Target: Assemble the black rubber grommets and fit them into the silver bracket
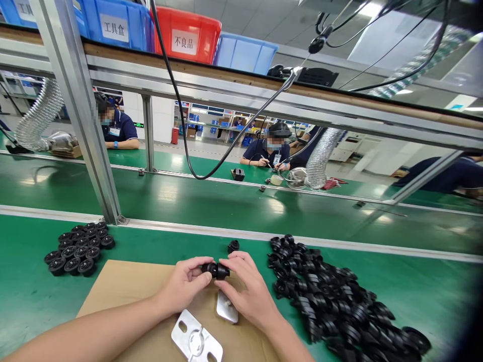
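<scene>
Pinching a small black plastic part (216,270) between them, the left hand (183,285) and right hand (247,291) close fingertips on its ends above the cardboard sheet (124,286) on the green desk (415,286), beside a heap of black parts (332,301).

The small black part (216,270) is mostly covered by the fingertips of the left hand (184,284) and right hand (247,291), so its shape cannot be told. The metal bracket (196,341) is cut off by the lower edge. The right hand hides part of the metal plate (227,308). The heap of black parts (332,301) blurs toward the right corner.
</scene>
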`<state>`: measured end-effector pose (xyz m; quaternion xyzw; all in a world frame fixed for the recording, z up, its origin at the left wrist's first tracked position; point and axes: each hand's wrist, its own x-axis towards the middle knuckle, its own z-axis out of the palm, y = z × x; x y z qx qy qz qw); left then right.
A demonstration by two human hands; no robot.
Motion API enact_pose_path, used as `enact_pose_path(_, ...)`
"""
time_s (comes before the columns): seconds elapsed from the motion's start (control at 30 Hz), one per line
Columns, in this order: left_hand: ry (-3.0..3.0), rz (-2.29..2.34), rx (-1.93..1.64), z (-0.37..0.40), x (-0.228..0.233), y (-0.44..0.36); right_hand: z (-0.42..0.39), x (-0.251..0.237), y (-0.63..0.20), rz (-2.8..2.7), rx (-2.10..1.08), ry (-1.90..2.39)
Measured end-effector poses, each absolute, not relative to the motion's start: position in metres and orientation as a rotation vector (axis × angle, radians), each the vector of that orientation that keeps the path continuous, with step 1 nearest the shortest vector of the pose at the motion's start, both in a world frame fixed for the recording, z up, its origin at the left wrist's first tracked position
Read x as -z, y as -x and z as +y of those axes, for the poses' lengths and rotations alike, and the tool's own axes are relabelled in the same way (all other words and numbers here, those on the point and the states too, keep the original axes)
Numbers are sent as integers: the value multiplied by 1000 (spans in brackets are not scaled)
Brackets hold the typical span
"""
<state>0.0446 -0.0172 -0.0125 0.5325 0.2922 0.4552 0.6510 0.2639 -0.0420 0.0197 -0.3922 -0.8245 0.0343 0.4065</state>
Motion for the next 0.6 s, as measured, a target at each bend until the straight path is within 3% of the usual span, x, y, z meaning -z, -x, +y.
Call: enact_pose_path(0.6,-1334,685,-1098,-15,14,-45,-41,-24,-266,-2108,-57,967)
